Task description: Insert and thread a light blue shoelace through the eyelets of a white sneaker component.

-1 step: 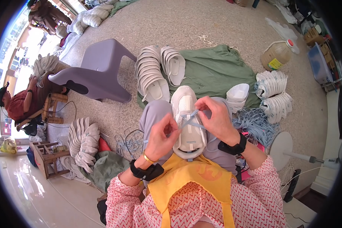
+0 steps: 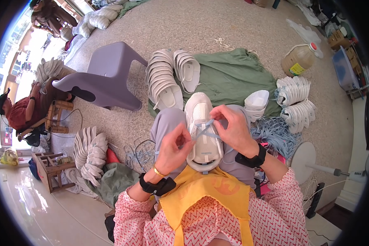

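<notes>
One crumpled green cloth (image 2: 233, 74) carries nested stacks of off-white shoe uppers (image 2: 162, 78) along its left edge; near its front edge, between the person's knees, sits a white mesh shoe upper (image 2: 204, 152). The right hand (image 2: 235, 131) pinches a flat pale-blue lace (image 2: 210, 134); the left hand's (image 2: 172, 147) fingers are narrow, their grip unclear. Lacing looks barely begun: toe end crossed, collar end seemingly bare.

Beyond the shoe (image 2: 205, 151), uppers (image 2: 162, 78) lie on a cloth (image 2: 233, 74), with a chair (image 2: 110, 61) left, a jug (image 2: 297, 61) right.
</notes>
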The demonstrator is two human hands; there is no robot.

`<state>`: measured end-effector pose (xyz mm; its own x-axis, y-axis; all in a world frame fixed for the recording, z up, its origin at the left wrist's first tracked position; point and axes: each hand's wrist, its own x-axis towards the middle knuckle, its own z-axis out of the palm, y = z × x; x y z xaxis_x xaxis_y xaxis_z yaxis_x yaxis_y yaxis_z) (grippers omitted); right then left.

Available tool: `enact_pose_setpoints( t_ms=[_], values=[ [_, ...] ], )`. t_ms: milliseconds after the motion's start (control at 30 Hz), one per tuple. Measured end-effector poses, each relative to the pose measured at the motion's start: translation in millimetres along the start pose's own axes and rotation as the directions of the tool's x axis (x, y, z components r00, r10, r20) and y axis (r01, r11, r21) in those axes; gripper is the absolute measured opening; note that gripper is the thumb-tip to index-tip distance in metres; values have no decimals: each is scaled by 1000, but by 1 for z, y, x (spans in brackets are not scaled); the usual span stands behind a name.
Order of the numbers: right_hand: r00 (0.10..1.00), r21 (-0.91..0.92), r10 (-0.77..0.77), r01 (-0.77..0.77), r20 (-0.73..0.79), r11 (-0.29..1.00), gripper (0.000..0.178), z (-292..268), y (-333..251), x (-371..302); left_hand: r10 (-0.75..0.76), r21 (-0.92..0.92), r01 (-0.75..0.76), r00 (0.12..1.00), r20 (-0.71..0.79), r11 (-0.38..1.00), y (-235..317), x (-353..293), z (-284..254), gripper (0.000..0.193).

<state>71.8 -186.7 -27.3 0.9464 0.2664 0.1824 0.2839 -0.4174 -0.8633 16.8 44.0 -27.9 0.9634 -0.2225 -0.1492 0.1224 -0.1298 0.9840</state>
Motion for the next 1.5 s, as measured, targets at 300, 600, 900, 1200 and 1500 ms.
enact_pose_setpoints(
  t_ms=[300, 600, 900, 1200, 1500],
  values=[
    [996, 8, -69, 68, 49, 998, 20, -4, 3, -17, -51, 168, 57, 998, -42, 984, 19, -59, -36, 16],
    [992, -29, -8, 11, 122, 1000, 17, -3, -10, -14, 329, 593, -230, 942, -63, 772, 54, -22, -23, 17],
    [966, -174, -141, 180, 216, 968, 21, -5, -15, -25, 347, 614, -262, 938, -21, 745, 44, -26, -28, 16],
    [977, -272, -84, 136, 196, 953, 14, 10, -28, -13, 411, 603, -304, 911, -43, 737, 55, -5, -24, 14],
    [962, -369, -185, 249, 200, 895, 10, 20, -27, -7, 508, 614, -360, 858, -77, 702, 55, 18, -26, 15]
  ],
)
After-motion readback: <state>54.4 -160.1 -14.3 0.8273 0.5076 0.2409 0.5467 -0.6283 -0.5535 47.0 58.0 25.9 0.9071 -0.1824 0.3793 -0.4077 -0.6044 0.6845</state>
